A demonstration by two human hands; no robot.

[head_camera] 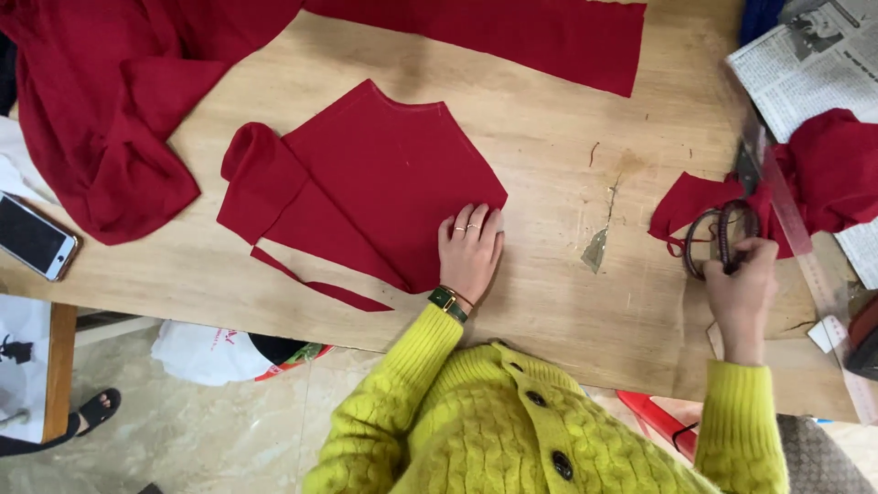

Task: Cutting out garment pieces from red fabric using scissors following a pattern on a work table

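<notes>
Left hand (470, 249) is lying open and flat, pressing the cut red fabric piece (384, 183) onto the wooden desk (549, 302). Right hand (741, 293) is curling closed around the scissors (722, 240) near red scraps (695, 203).

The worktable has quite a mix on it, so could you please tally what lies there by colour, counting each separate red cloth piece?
Red cloth: 4 – the cut panel under the left hand, the big heap, the top strip, the bundle by the right hand.
White phone: 1
Newspaper: 1
Clear ruler: 1
Total: 7
</notes>
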